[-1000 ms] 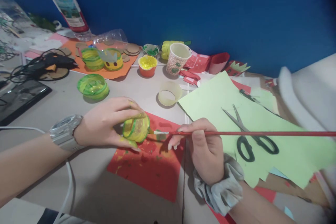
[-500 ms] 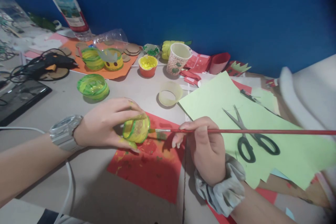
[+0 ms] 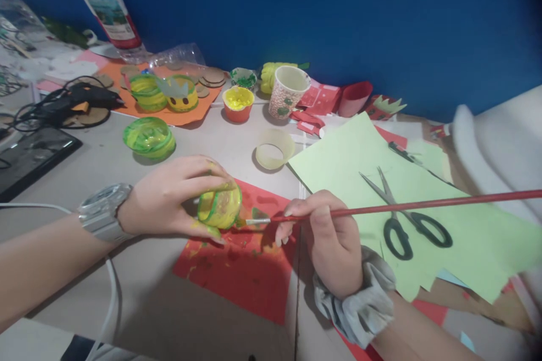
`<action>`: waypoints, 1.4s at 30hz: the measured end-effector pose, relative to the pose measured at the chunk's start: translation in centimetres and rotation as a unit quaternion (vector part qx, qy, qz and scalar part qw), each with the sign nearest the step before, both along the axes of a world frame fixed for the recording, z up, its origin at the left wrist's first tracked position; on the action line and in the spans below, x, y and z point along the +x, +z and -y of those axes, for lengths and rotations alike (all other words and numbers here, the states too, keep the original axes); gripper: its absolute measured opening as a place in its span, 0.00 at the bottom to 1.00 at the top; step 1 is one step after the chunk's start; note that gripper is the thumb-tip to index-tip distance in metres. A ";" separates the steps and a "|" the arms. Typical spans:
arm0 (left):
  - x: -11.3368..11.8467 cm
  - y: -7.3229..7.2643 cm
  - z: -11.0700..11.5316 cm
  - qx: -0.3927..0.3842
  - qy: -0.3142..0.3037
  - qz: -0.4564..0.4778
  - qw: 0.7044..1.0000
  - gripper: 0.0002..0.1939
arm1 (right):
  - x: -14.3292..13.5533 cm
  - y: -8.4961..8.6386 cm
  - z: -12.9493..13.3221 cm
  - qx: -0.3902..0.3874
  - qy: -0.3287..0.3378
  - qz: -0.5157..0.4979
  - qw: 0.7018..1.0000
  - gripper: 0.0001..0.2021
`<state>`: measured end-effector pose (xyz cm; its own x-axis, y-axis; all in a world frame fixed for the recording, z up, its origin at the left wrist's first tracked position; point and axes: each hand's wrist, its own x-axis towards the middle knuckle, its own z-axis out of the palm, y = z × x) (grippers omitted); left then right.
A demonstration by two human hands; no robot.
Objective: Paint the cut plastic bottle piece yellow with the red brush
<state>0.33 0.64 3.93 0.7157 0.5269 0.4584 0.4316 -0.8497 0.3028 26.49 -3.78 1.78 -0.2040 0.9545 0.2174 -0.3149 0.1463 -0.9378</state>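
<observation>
My left hand (image 3: 180,194), paint-stained, grips a small clear cup (image 3: 220,207) painted yellow and green, tilted on its side with its rim facing right. Between the fingers and thumb of my right hand (image 3: 328,234) is a long red paintbrush (image 3: 381,208). Its bristles are at the lower right rim of the cup, and its handle slants up to the right. Beneath the cup lies red paper (image 3: 254,276) with yellow and green smears. Behind stand a cup of yellow paint (image 3: 237,104) and one of green paint (image 3: 243,79).
Scissors (image 3: 396,214) lie on light green paper (image 3: 339,152) at the right. A tape ring (image 3: 274,149), a paper cup (image 3: 288,93) and a green bowl (image 3: 149,138) stand behind my hands. A glue gun (image 3: 91,96) and bottle (image 3: 110,14) are left.
The brush tip has moved down slightly along the cup's rim, and the far end of the handle has risen. My left hand and the cup have hardly moved.
</observation>
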 end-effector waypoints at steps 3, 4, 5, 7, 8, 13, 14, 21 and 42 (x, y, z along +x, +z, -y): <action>0.0 0.0 0.0 0.002 -0.005 -0.004 1.000 0.33 | -0.1 0.2 -0.2 0.008 -0.029 0.013 0.999 0.12; -0.1 0.0 0.0 0.004 -0.007 -0.003 1.000 0.33 | -0.1 0.2 -0.3 0.007 -0.040 0.016 0.999 0.11; -0.1 0.0 -0.1 0.007 -0.009 -0.003 1.000 0.33 | -0.1 0.2 -0.3 0.006 -0.050 0.018 0.999 0.11; -0.1 0.0 0.0 0.008 -0.009 -0.003 1.000 0.33 | -0.2 0.3 -0.4 0.001 -0.061 0.020 0.998 0.11; -0.1 0.0 0.0 0.008 -0.008 -0.002 1.000 0.33 | -0.2 0.3 -0.4 0.001 -0.063 0.019 0.998 0.10; -0.2 -0.1 0.0 -0.002 -0.002 -0.001 1.000 0.35 | -0.4 0.5 -0.3 0.001 -0.064 -0.007 0.998 0.12; -0.2 -0.1 -0.1 -0.005 0.001 -0.002 1.000 0.35 | -0.4 0.6 -0.3 -0.002 -0.069 -0.010 0.998 0.12; -0.3 -0.1 -0.1 -0.011 0.001 -0.001 1.000 0.35 | -0.3 0.5 -0.3 -0.006 -0.043 -0.027 0.999 0.09; -0.4 -0.2 -0.1 -0.037 0.006 0.002 0.999 0.35 | -0.1 0.1 -0.4 -0.063 0.006 -0.036 0.997 0.13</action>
